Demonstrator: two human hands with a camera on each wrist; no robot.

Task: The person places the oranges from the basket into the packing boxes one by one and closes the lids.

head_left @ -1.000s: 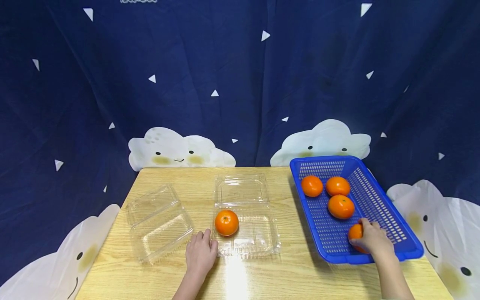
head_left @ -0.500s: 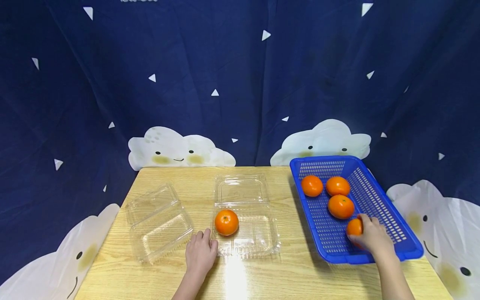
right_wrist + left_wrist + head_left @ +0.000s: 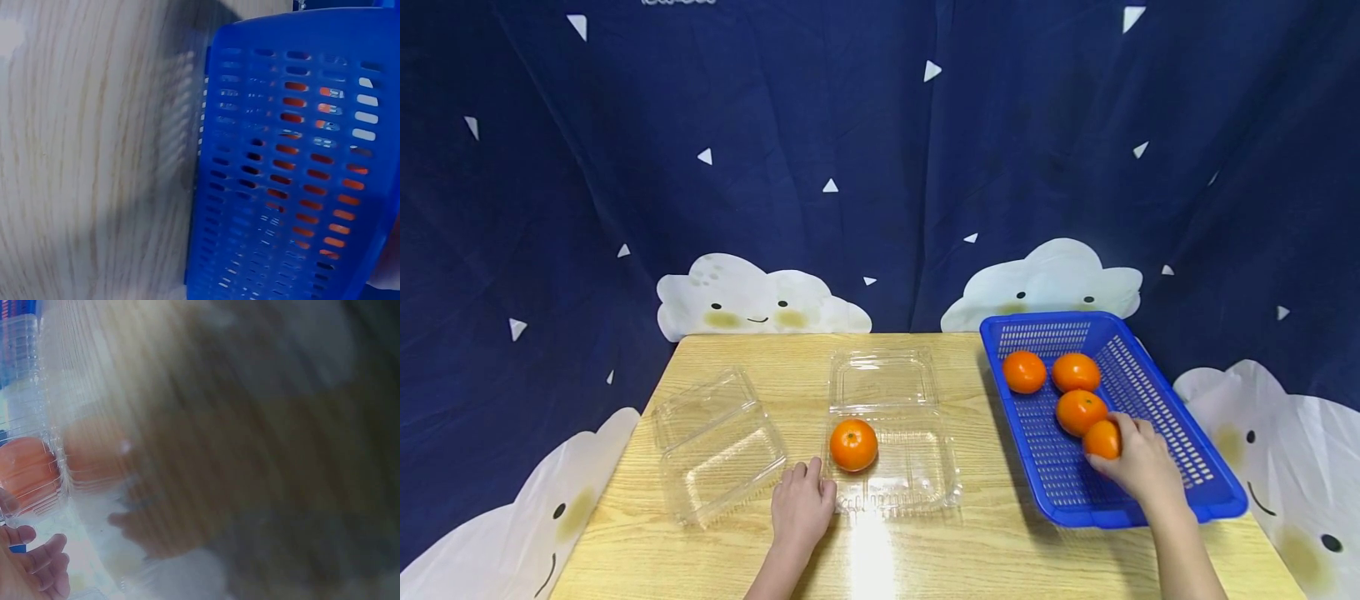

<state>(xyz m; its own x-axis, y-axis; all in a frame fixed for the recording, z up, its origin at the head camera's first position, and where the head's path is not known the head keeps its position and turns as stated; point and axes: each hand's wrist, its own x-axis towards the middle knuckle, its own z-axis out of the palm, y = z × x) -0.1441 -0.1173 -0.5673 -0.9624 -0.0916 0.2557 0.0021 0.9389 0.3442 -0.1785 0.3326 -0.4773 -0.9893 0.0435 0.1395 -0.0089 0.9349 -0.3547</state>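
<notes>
My right hand (image 3: 1142, 467) grips an orange (image 3: 1102, 440) inside the blue basket (image 3: 1045, 492), thumb on its near side and fingers over its far side. That orange overlaps another orange (image 3: 1081, 412) in the head view. In the right wrist view the basket wall (image 3: 294, 162) hides most of the fruit, and orange colour shows through its slots. My left hand (image 3: 802, 504) rests on the table at the left edge of an open clear clamshell container (image 3: 917, 458), fingers loosely bent and holding nothing. One orange (image 3: 853, 445) sits in the container's left half, also behind clear plastic in the left wrist view.
A second open clear clamshell (image 3: 722, 462) lies at an angle on the left of the wooden table (image 3: 992, 558). Two more oranges, one at the far left corner (image 3: 1024, 372) and one beside it (image 3: 1076, 372), lie in the basket. A dark blue curtain (image 3: 880, 167) hangs behind.
My right hand has moved the gripped orange a little up and to the left within the basket, towards the other oranges. The left hand and both containers have stayed put.
</notes>
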